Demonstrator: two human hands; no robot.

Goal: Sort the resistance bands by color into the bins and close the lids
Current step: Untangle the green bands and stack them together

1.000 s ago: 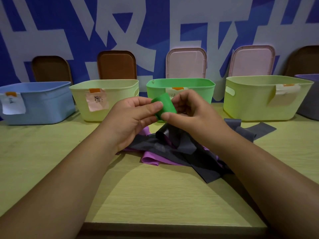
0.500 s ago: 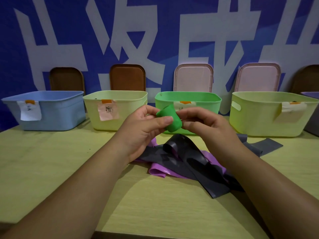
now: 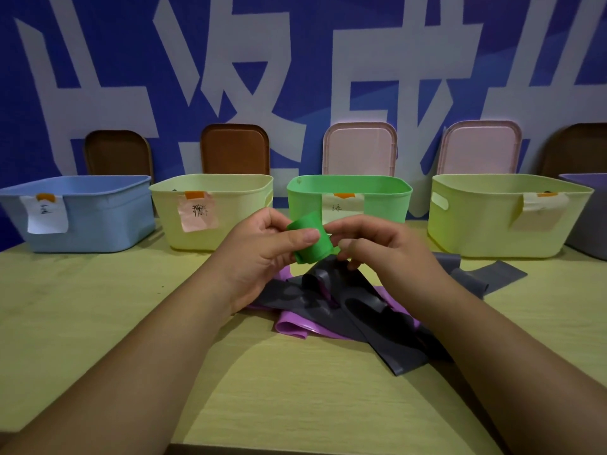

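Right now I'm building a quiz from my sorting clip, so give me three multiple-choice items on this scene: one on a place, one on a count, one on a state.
1. Where is the rolled green band?
A. on the floor
B. hung on a hook
C. held by the left hand and right hand above the pile of grey and purple bands

2. How many pink lids are in view?
A. one
B. two
C. four

3. The green bin is:
A. open, lid off
B. lidded
C. tipped over

Answers:
1. C, fingers of both hands pinch it over the pile.
2. B, exactly two pink ones show.
3. A, its rim is bare and it stands upright.
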